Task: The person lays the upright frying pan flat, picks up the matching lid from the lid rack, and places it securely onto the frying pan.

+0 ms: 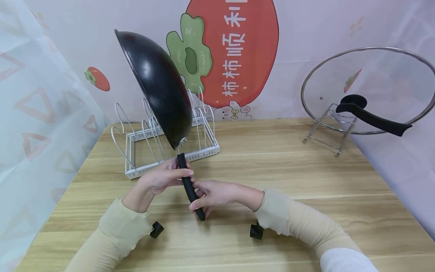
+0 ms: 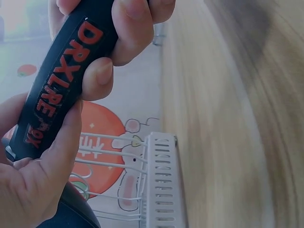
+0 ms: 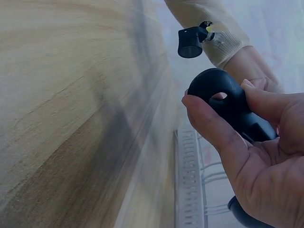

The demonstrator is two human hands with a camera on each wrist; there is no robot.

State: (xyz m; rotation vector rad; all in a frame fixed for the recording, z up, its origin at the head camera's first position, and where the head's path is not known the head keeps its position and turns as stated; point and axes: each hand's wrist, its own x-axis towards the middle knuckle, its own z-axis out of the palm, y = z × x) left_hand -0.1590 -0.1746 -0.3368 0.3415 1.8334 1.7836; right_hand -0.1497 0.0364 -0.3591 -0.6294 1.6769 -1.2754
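A black wok is held up on its side, its rounded outside toward the right and its rim toward the left, in front of the white rack. My left hand grips the upper part of its long black handle, close to the metal joint. Nearer the handle's end, my right hand holds it between thumb and fingers. Red lettering runs along the handle in the left wrist view. From the right wrist, the handle's end shows its hanging hole. The inside of the wok is hidden.
The white wire rack stands on the wooden table at the back left, with upright loops. At the back right, a glass lid with a black handle leans upright in a small metal stand. A printed cloth hangs behind.
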